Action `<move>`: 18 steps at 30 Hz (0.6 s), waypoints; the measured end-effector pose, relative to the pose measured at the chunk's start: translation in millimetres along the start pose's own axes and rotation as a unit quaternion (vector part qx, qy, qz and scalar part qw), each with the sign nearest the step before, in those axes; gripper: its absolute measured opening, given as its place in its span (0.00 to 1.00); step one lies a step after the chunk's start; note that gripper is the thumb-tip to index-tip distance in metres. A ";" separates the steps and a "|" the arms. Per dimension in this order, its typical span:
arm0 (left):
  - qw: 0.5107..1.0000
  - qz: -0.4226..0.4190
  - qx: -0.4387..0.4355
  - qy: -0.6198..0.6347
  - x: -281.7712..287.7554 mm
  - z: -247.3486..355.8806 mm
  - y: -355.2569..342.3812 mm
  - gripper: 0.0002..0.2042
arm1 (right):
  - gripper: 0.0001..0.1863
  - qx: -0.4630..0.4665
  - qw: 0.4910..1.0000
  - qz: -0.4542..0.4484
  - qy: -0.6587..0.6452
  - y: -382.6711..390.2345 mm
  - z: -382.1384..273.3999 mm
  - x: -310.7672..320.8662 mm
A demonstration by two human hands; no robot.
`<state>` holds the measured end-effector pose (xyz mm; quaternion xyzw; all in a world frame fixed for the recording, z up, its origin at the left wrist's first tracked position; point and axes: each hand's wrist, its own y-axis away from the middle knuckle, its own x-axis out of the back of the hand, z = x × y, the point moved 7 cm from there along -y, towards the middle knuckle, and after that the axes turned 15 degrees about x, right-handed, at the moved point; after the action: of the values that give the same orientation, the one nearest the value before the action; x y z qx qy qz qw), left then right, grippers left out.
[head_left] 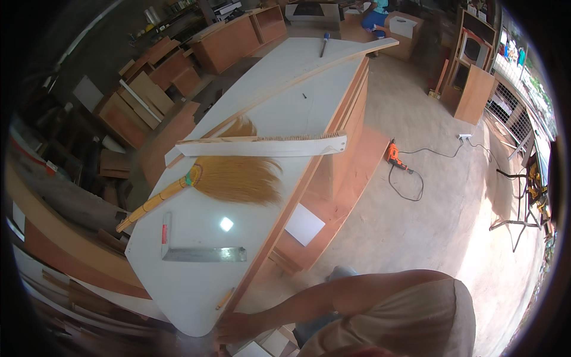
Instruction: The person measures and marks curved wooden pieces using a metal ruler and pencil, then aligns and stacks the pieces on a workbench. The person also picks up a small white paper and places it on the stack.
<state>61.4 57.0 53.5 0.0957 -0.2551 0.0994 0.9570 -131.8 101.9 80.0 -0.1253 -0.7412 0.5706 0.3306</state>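
My right hand [233, 328], at the end of a bare forearm, is at the near corner of a large white-topped panel [196, 291] with a wooden edge. Its fingers are dim and blurred, so their grip does not show. My left hand is out of view. Just beyond the right hand lies a yellow pencil [225, 298]. A metal try square [205, 254] rests flat farther up the panel. Beyond that lies a straw broom [238, 180], its bound handle jutting past the left edge. A white strip with a rough wooden edge [267, 147] crosses the panel.
A long wooden batten [297, 78] runs along the panel's far half, near a blue-handled tool [325, 45]. An orange power drill [393, 154] with a looped cord lies on the floor at right. Wooden cabinets [223, 44] stand at the back; another person [376, 18] is far off.
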 end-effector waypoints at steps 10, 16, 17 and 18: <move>0.858 -0.504 0.097 -0.019 -52.3 46.2 99.4 0.19 | 0.16 -0.370 0.844 -0.182 -0.344 -15.1 -51.8 60.7; 0.631 -0.708 0.311 -0.055 -94.9 80.8 171.6 0.14 | 0.25 -0.490 0.852 -0.182 -0.021 61.6 -62.6 177.7; 0.610 -0.712 0.343 -0.050 -105.4 73.3 169.3 0.14 | 0.26 -0.557 0.806 -0.200 0.011 100.5 -73.2 201.8; 0.598 -0.708 0.374 -0.037 -118.6 60.9 162.1 0.14 | 0.25 -0.645 0.724 -0.241 0.040 123.5 -92.1 232.4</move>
<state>-106.7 181.9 66.6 0.5995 -0.0831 -0.5264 0.5971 -271.4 342.2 57.9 -0.1483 -0.9218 -0.1498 0.3254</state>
